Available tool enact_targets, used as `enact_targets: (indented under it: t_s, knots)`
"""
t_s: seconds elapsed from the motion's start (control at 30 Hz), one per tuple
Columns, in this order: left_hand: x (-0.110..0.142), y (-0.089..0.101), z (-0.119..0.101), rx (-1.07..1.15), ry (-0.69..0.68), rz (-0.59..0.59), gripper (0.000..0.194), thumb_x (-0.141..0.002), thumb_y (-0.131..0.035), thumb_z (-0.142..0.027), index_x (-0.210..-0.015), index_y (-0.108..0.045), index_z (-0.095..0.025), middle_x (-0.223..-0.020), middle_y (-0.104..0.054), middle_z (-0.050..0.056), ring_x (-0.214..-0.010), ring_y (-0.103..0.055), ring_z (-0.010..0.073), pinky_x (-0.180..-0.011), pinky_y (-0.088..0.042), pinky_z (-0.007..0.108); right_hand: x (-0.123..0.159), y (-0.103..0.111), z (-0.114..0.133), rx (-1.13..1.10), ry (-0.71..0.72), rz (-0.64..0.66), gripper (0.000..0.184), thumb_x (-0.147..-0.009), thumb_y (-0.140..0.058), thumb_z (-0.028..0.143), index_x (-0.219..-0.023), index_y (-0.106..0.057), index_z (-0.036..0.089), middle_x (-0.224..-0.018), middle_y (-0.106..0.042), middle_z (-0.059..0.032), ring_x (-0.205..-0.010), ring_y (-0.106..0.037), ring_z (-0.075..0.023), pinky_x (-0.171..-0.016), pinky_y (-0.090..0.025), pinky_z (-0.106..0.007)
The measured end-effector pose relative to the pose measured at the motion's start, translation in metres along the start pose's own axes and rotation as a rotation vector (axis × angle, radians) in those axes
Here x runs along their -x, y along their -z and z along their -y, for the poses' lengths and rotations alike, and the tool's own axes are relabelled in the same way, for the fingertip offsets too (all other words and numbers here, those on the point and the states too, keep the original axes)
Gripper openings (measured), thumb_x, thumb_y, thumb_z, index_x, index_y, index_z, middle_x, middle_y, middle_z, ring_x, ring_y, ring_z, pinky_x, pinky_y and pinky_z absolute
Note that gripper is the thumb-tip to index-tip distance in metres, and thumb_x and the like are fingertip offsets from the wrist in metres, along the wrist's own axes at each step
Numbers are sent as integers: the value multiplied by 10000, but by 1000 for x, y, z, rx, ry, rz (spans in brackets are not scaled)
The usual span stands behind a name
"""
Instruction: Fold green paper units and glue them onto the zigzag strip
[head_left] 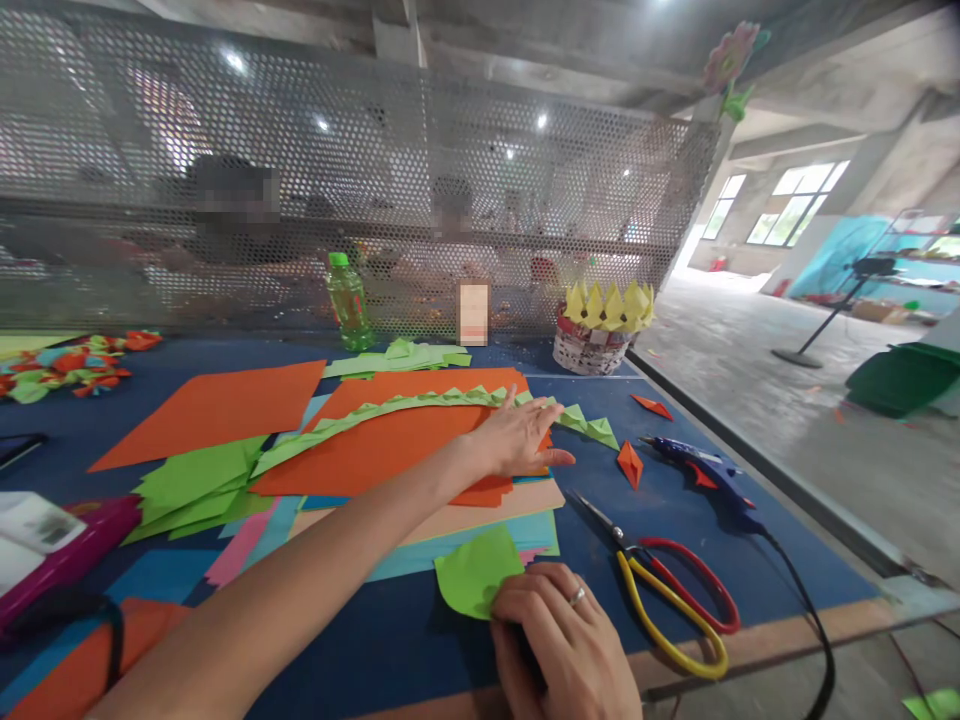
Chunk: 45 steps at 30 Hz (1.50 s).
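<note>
My left hand reaches forward over the table, fingers spread, by a long light-green strip of folded paper points. The strip curves across a stack of orange paper sheets; whether my fingers press on it I cannot tell. Near the table's front edge, my right hand, with a ring on one finger, is closed on the corner of a bright green paper piece. Its fingertips are partly hidden. To the right lie scissors with one red and one yellow handle, and two small folded orange papers.
A blue glue gun with a black cord lies at the right. Further back stand a green-capped bottle and a woven basket with yellow points. Green sheets and a magenta object are at left. Perforated metal panel behind.
</note>
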<state>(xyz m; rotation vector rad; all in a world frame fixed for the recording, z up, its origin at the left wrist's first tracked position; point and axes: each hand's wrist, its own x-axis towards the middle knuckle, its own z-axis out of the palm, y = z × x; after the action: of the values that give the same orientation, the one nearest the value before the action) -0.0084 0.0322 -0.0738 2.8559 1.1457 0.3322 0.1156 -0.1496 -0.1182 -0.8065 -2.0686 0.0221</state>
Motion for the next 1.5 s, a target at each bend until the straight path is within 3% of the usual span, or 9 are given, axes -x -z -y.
enact_targets:
  t_s: [0.13, 0.27, 0.43, 0.6, 0.73, 0.87, 1.0, 1.37, 1.5]
  knots:
    - [1, 4, -14, 7, -55, 38, 699, -958, -467, -640, -1473, -421, -169, -1481, -536, 147, -1424, -416, 311, -1218, -112, 596, 2, 0, 1, -30, -21, 3, 161, -877, -549, 55, -906, -614, 199, -832, -710, -31, -791, -650, -193, -766, -531, -326]
    - [24, 25, -23, -20, 4, -41, 465, -1010, -508, -384, -1408, -476, -145, -1406, -603, 158, -1341, -515, 285, -1211, -133, 580, 4, 7, -2, -53, 10, -25, 156, -885, -600, 52, -930, -658, 189, -895, -708, -56, -862, -639, -201, -820, -539, -335]
    - [84, 65, -38, -35, 90, -80, 164, -984, -540, -203, -1061, -683, -188, -1057, -752, 54, -1105, -657, 218, -1208, -204, 542, 6, 14, -2, 34, 99, -43, 209, -863, -646, 25, -985, -697, 186, -974, -684, -85, -966, -618, -215, -862, -521, -331]
    - [159, 89, -72, -12, 226, -157, 188, -954, -558, -135, -1073, -667, -231, -1031, -742, -7, -1033, -665, 174, -1212, -248, 508, 6, 3, 9, -25, 105, -22, 203, -907, -600, 64, -997, -719, 201, -1001, -674, -95, -1021, -591, -243, -891, -482, -378]
    - [213, 70, -105, 104, 311, -387, 275, -946, -534, -96, -1149, -621, -260, -1105, -737, -30, -1069, -665, 144, -1157, -380, 380, 5, -3, 17, -111, 68, 49, 148, -933, -600, 109, -960, -708, 207, -962, -704, -66, -941, -607, -222, -840, -469, -359]
    - [243, 27, -120, 184, 339, -492, 220, -937, -646, -321, -1145, -625, -255, -1101, -752, -42, -1036, -697, 121, -1085, -455, 254, 3, 1, 17, -163, 127, 152, 122, -898, -639, 88, -930, -676, 200, -941, -749, -27, -879, -640, -189, -796, -471, -313]
    - [250, -3, -120, 174, 326, -595, 178, -940, -586, -143, -1080, -656, -229, -1100, -749, -17, -1034, -687, 124, -1076, -448, 268, 1, 5, 18, -176, 79, 236, 189, -878, -620, 36, -948, -645, 209, -939, -752, -4, -860, -670, -166, -812, -450, -315]
    - [240, -15, -121, 264, 428, -623, 185, -938, -545, -72, -1026, -609, -221, -907, -688, 6, -854, -626, 169, -914, -491, 357, -3, 1, 23, -91, -90, 326, 57, -945, -615, 189, -962, -589, 237, -851, -700, 14, -774, -638, -163, -719, -426, -300]
    - [243, -17, -120, 194, 472, -612, 258, -944, -567, -112, -1179, -572, -217, -970, -691, 31, -927, -628, 195, -903, -490, 362, -7, -4, 25, -72, -143, 316, 62, -962, -591, 206, -914, -585, 246, -810, -681, 23, -747, -619, -171, -699, -402, -309]
